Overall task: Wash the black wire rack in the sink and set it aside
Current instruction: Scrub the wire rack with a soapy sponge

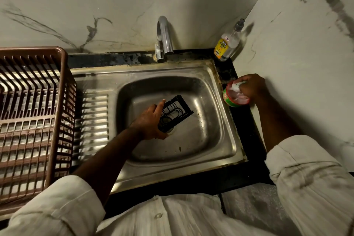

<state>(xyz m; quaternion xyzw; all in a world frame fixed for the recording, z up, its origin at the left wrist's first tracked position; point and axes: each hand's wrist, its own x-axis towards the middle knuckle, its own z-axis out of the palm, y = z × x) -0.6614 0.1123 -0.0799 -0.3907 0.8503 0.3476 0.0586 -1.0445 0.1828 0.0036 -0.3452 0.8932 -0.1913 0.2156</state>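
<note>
The black wire rack is down in the sink, held over the middle of the bowl near the drain hole. It is tilted, with one end up and the other end low by the drain. The left hand grips the low end of the rack. Most of its fingers are curled round the wires, but one finger sticks out straight along the side of the rack.

The right hand is off to the side, well apart from the rack. It is over a small round tub with a green side and red rim. The fingers are bent and hold a white pad that pokes down into the tub. The tub sits on the black surface, just beside the right edge of the sink.

A shiny tap stands behind the sink, and no water comes out of it. In the back corner there is a clear soap bottle with a yellow label and a pump on top.

On the left sits a big brown dish basket — it is next to the ridged metal part of the sink. Both arms have pale sleeves pushed up — the arms are bare below them.
</note>
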